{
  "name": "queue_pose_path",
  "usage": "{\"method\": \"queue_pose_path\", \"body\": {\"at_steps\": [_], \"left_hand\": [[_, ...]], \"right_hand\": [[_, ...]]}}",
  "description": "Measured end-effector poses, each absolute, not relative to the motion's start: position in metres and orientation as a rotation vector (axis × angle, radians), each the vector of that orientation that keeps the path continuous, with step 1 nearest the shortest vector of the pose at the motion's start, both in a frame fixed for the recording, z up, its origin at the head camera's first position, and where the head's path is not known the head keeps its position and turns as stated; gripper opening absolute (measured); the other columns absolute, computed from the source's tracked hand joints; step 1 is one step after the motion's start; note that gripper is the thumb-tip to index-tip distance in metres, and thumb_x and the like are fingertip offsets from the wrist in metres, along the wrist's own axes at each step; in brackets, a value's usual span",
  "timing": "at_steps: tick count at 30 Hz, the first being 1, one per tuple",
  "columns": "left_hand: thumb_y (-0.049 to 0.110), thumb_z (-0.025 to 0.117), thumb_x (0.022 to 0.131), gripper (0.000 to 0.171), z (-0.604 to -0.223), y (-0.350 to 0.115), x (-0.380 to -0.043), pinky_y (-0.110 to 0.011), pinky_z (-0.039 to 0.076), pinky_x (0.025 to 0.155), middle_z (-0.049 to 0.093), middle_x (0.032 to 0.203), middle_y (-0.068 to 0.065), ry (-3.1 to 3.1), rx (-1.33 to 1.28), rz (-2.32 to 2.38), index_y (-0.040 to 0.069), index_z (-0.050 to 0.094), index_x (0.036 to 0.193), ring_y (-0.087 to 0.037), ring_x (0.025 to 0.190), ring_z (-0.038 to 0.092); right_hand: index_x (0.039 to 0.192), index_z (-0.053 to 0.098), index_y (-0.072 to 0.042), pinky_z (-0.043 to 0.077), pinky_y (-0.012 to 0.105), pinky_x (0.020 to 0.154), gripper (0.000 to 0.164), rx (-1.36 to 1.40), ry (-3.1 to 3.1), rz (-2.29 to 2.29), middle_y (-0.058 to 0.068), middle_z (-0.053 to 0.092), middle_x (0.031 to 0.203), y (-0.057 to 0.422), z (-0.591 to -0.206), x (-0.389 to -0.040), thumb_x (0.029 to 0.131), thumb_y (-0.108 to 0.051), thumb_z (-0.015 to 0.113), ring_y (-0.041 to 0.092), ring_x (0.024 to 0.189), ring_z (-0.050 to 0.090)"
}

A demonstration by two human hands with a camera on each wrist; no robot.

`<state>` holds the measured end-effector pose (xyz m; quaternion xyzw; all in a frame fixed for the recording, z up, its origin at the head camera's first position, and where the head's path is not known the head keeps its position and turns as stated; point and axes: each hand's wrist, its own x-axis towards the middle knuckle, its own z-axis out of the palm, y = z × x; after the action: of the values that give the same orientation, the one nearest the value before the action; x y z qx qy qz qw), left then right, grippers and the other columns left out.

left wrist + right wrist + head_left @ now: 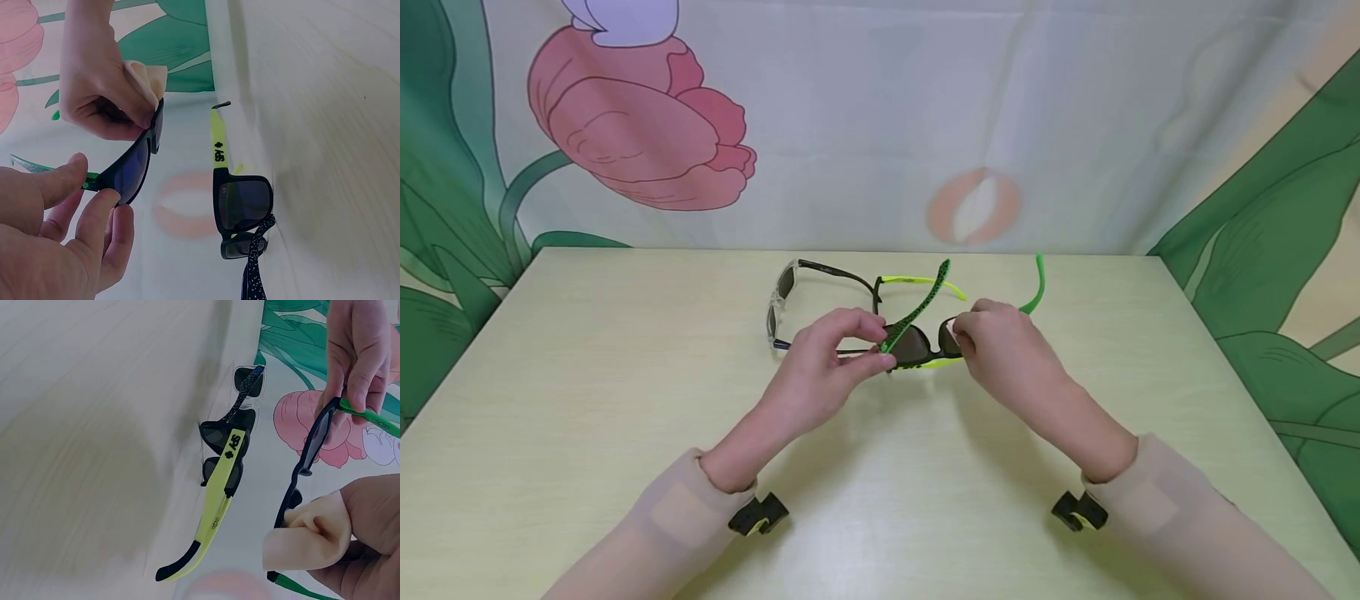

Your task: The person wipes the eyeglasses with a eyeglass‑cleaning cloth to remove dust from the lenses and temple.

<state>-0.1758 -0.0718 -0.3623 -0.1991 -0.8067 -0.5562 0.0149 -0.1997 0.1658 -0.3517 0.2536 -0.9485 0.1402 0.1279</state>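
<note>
Black-framed sunglasses [913, 347] with green temples are held up above the table between both hands. My left hand [820, 367] pinches them by one end, near the hinge of a green temple, thumb and fingers on either side. A folded beige cloth [312, 540] is bunched in my right hand [1011, 350]. That hand grips the other end of the frame through the cloth, which lies against the second lens. In the left wrist view the cloth [150, 81] partly covers that lens, while the lens [131, 175] nearer my left hand is bare.
Behind the hands on the table [625, 400] lie black sunglasses with yellow temples [224, 469]. Next to them, to the left, are clear-framed sunglasses [786, 281] with dark, speckled temples. A printed curtain [850, 125] hangs at the table's far edge.
</note>
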Motion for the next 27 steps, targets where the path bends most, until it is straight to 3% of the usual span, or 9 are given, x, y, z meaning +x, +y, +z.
{"method": "queue_pose_path", "body": {"at_steps": [4,13,27], "left_hand": [[0.002,0.081,0.088,0.02,-0.3646,-0.0712,-0.1763,-0.031,0.058,0.089,0.067,0.125,-0.009,-2.515,-0.62,-1.71,0.003,0.068,0.103,-0.024,0.115,0.065],[0.004,0.081,0.088,0.02,-0.3637,-0.0704,-0.1762,-0.033,0.058,0.089,0.067,0.126,-0.007,-2.514,-0.596,-1.704,0.004,0.068,0.103,-0.022,0.114,0.065],[0.009,0.082,0.09,0.018,-0.3613,-0.0726,-0.1749,-0.038,0.057,0.089,0.068,0.117,-0.004,-2.567,-0.597,-1.655,0.008,0.069,0.103,-0.019,0.112,0.064]], "right_hand": [[0.082,0.076,-0.003,0.056,0.03,0.063,0.013,0.786,-2.76,0.519,0.005,0.064,0.076,0.1643,-0.3507,-0.1981,0.089,0.007,0.072,0.019,0.069,0.061],[0.09,0.078,0.0,0.056,0.03,0.064,0.008,0.746,-2.75,0.637,0.007,0.067,0.082,0.1627,-0.3487,-0.1953,0.091,0.003,0.071,0.018,0.073,0.062],[0.084,0.074,0.002,0.057,0.035,0.064,0.011,0.699,-2.731,0.443,0.01,0.06,0.078,0.1677,-0.3547,-0.199,0.094,0.004,0.069,0.026,0.072,0.061]]}}
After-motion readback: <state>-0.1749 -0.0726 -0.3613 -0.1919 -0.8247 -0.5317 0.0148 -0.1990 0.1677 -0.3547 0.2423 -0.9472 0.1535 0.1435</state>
